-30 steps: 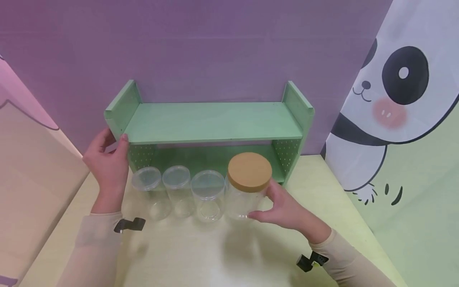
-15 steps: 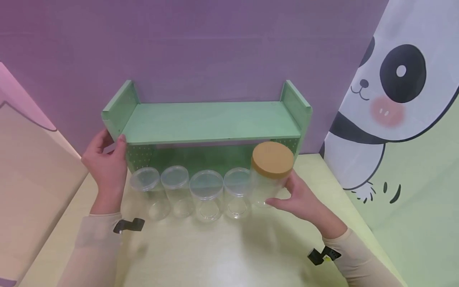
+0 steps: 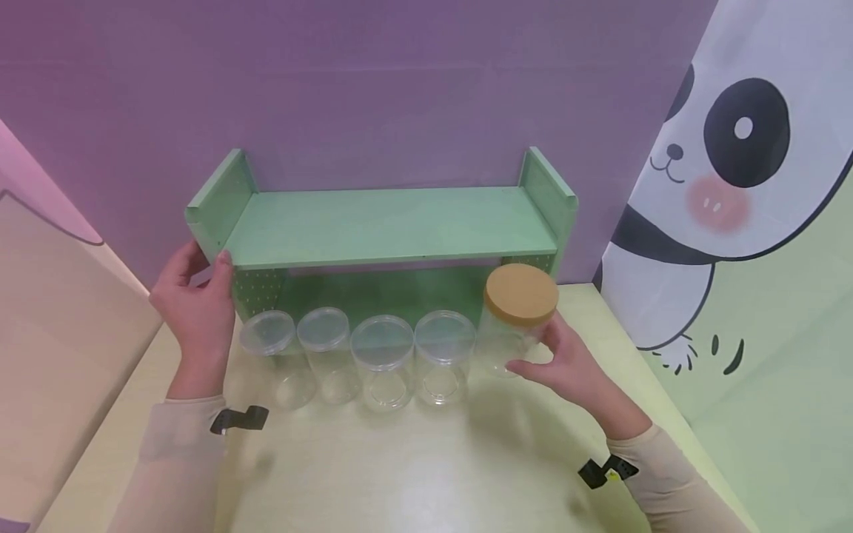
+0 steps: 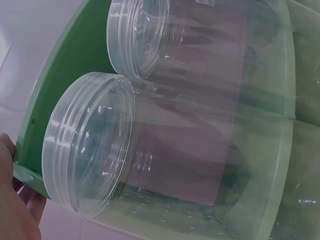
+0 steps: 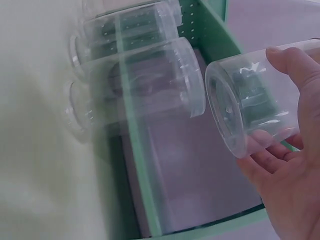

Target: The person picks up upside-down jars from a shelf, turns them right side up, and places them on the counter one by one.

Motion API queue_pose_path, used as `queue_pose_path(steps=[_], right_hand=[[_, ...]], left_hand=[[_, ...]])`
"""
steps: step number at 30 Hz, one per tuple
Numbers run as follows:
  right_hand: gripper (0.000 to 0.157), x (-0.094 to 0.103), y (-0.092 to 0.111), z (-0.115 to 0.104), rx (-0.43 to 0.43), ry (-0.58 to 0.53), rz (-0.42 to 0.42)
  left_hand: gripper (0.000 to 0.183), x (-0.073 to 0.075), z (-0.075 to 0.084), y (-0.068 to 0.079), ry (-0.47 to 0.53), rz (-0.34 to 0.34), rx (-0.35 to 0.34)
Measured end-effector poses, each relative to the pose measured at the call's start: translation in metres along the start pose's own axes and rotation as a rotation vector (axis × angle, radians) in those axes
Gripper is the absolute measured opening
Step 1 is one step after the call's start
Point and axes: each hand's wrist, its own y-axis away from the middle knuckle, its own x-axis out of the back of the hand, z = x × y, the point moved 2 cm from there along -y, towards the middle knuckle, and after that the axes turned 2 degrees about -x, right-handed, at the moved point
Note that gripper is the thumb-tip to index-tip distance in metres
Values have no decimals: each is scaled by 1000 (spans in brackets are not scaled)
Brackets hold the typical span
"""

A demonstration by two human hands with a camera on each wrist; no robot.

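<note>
My right hand (image 3: 573, 370) grips a clear jar with a tan wooden-looking lid (image 3: 522, 294), held in front of the right end of a green two-tier shelf (image 3: 393, 222). In the right wrist view, the thumb and fingers wrap the clear jar body (image 5: 255, 95), and its round base shows off the table. At the shelf's left end, my left hand (image 3: 200, 303) pinches the side panel, thumb at the front edge. Several clear jars with see-through lids (image 3: 383, 344) stand in a row before the shelf; one clear jar (image 4: 95, 145) is closest in the left wrist view.
The shelf stands on a pale table (image 3: 373, 474) against a purple backdrop (image 3: 400, 96). A panda-printed panel (image 3: 733, 207) borders the table on the right, and a pale pink panel (image 3: 60, 355) on the left.
My right hand has carried the wooden-lidded jar rightward and slightly back toward the shelf. The rightmost clear jar, hidden behind it before, now shows fully. My left hand stays on the shelf.
</note>
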Motion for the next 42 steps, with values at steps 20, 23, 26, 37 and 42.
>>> queue_pose_path(steps=[20, 23, 26, 37, 42], right_hand=[[72, -39, 14, 67, -197, -90, 196], [69, -44, 14, 73, -198, -85, 204], [70, -49, 15, 77, -198, -82, 202], [75, -61, 15, 92, -243, -104, 177], [74, -64, 14, 99, -252, -89, 183]], left_hand=[[31, 2, -3, 1, 3, 10, 18], [31, 1, -5, 0, 5, 12, 6], [31, 1, -5, 0, 1, 7, -2], [32, -1, -11, 0, -8, 9, -29], [32, 0, -12, -1, -7, 9, -23]])
